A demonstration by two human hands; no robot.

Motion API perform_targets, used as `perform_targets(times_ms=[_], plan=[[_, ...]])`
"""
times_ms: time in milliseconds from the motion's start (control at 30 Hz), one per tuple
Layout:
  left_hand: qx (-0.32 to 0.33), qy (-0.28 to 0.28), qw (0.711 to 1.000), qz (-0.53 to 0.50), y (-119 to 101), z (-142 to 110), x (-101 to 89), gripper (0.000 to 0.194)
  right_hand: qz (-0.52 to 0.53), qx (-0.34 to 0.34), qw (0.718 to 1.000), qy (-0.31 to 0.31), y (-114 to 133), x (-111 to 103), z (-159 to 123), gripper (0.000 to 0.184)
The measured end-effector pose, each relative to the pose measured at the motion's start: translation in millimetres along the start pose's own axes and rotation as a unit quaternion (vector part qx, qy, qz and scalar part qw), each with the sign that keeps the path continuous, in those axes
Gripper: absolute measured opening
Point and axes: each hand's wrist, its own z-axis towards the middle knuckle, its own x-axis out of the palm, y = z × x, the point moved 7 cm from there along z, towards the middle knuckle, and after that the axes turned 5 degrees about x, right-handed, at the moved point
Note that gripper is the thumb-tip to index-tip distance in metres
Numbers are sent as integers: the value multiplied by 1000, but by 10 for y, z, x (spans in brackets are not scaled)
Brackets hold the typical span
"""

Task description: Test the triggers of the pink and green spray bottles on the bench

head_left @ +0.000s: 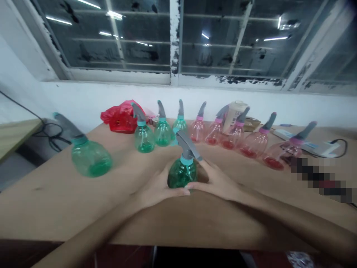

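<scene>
A green spray bottle with a grey trigger head stands in front of me at the middle of the table. Around its left side curves my left hand, thumb across the near face. From the right, my right hand closes on the same bottle, and the two thumbs meet low on its front. The far fingers are partly hidden behind the bottle. Another green spray bottle stands alone to the left, blurred. Behind the held one are two more, a green bottle and a green bottle.
Several pink spray bottles run in a row toward the right. A red plastic bag lies at the back left, and a beige carton stands behind the pink bottles. A white power strip with a cable lies at the right.
</scene>
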Motion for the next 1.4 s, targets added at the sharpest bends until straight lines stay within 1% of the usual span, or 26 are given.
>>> perform_targets(times_ms=[67,133,167,233,300,400,467,533,700,833,1067,1200,1400], plan=[[-18,-39,997,70,103,-234,-224,75,3,-7,1000,2,168,101,150,71],[-56,-86,986,129,256,-518,-449,64,0,-12,1000,2,315,209,317,77],[-76,-110,982,137,337,-669,-547,58,-3,-16,1000,4,386,270,404,79],[-113,-149,975,119,489,-960,-700,48,-6,-30,999,12,530,397,584,79],[-134,-188,970,81,589,-1199,-808,40,-8,-49,999,16,676,519,764,75],[-145,-240,960,23,638,-1418,-906,32,-35,-62,997,4,857,660,1022,76],[-139,-256,957,2,625,-1471,-926,28,-60,-58,997,3,944,744,1171,79],[-133,-258,957,1,606,-1480,-924,26,-83,-55,995,8,1018,819,1290,80],[-142,-253,957,19,631,-1479,-901,26,-126,-59,990,9,1169,933,1456,80],[-140,-251,958,22,645,-1493,-891,27,-127,-53,990,18,1224,984,1513,82],[-148,-241,959,26,640,-1498,-880,26,-74,-54,996,1,1282,1041,1563,81],[-147,-239,959,31,676,-1517,-879,25,-64,-65,996,-9,1336,1060,1573,78],[-145,-240,959,29,666,-1514,-883,23,-62,-71,995,-1,1381,1112,1645,79]])
